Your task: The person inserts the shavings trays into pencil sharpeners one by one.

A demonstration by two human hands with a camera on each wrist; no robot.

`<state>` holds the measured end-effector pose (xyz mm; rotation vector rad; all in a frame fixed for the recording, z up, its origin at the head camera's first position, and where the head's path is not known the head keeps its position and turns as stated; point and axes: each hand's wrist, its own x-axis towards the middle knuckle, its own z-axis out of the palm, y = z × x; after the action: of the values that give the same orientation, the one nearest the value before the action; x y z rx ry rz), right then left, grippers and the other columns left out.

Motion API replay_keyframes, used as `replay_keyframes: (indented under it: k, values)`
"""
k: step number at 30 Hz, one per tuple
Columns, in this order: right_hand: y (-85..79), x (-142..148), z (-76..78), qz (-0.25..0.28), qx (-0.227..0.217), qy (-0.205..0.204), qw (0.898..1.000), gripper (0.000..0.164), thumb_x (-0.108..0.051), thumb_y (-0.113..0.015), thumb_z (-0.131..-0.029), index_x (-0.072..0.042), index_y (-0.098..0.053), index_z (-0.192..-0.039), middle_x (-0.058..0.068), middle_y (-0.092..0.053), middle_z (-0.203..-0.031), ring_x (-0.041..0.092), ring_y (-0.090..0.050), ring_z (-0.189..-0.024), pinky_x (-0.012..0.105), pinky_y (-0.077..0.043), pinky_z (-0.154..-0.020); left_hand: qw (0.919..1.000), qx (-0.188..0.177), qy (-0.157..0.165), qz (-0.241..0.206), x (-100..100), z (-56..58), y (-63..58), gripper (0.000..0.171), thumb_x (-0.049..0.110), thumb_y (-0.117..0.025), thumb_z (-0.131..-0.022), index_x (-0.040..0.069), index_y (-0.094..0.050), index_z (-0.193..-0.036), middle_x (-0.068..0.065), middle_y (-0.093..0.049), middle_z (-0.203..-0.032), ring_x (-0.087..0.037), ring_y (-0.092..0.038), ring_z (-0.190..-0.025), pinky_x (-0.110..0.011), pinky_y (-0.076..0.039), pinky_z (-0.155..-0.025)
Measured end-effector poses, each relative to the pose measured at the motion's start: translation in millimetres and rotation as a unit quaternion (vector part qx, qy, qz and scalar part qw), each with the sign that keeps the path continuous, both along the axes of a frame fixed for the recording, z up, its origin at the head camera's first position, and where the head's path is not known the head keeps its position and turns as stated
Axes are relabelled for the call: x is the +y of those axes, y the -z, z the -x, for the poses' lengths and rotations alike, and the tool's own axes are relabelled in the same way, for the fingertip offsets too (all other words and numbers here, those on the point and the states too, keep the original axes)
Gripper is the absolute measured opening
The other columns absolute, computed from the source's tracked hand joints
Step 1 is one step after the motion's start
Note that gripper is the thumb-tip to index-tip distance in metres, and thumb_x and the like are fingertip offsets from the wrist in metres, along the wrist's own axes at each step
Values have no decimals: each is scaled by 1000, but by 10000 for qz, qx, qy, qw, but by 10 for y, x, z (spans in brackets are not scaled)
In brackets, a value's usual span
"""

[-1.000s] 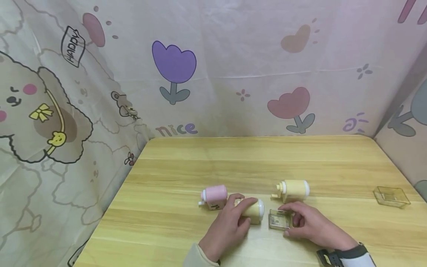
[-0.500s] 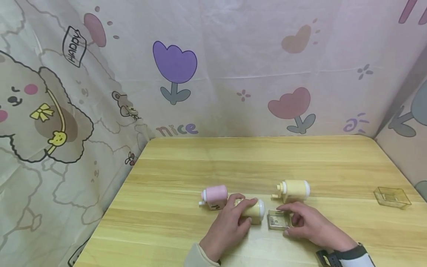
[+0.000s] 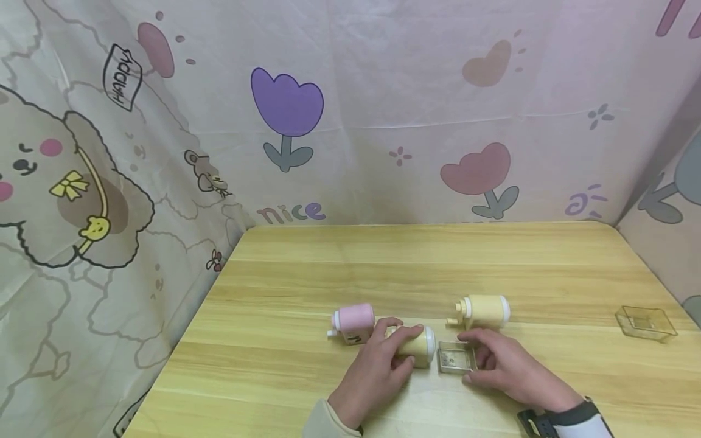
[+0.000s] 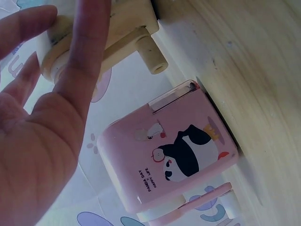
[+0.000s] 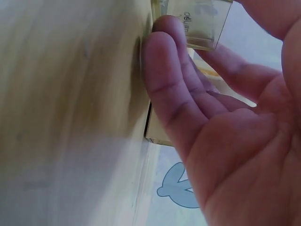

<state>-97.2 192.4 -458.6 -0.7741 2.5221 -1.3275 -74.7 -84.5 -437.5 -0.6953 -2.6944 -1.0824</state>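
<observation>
My left hand (image 3: 372, 374) grips a pale yellow crank pencil sharpener (image 3: 414, 348) lying across the table's front middle, thumb on the near side and fingers over the top. Its crank handle (image 4: 153, 54) sticks out in the left wrist view. To its right, my right hand (image 3: 512, 368) pinches a see-through yellowish shavings drawer (image 3: 456, 358) between thumb and fingers, its left end close to the sharpener's white-rimmed end. In the right wrist view, the drawer (image 5: 202, 23) shows at the top, with curled fingers low by the tabletop.
A pink pencil sharpener (image 3: 355, 322) with a panda print stands just left of my left hand. Behind my right hand is a second yellow sharpener (image 3: 484, 311). Another clear drawer (image 3: 646, 323) lies near the table's right edge. Printed cloth (image 3: 356, 176) hangs behind the table.
My right hand has slid the drawer slightly left, narrowing the gap to the held sharpener. The left hand and its sharpener stay practically where they were.
</observation>
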Motion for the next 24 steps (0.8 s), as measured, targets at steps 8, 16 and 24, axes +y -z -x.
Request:
replay_keyframes:
  k: [8, 16, 24]
  values:
    - [25, -81, 3, 74, 258, 40, 9996, 61, -30, -77, -77, -4, -52, -126, 2, -56, -89, 6, -55, -73, 28, -50, -63, 10000, 73, 18, -62, 0, 1, 15, 50, 20, -63, -88, 35, -53, -134, -5, -48, -129, -3, -50, -80, -16, -43, -69]
    - [39, -144, 6, 15, 417, -1, 9991, 61, -29, -77, -77, -3, -53, -127, 1, -55, -91, 5, -54, -74, 27, -50, -64, 9999, 58, 31, -80, -3, 6, 23, 50, 20, -63, -88, 35, -53, -135, -4, -48, -129, -2, -50, -79, -16, -43, -68]
    - [26, -194, 13, -5, 703, 203, 9973, 63, -32, -76, -78, -2, -52, -128, -2, -56, -90, 4, -54, -75, 27, -51, -66, 9999, 118, 42, -106, -6, 3, 17, 49, 20, -62, -88, 34, -53, -134, -4, -48, -128, -2, -50, -80, -16, -43, -69]
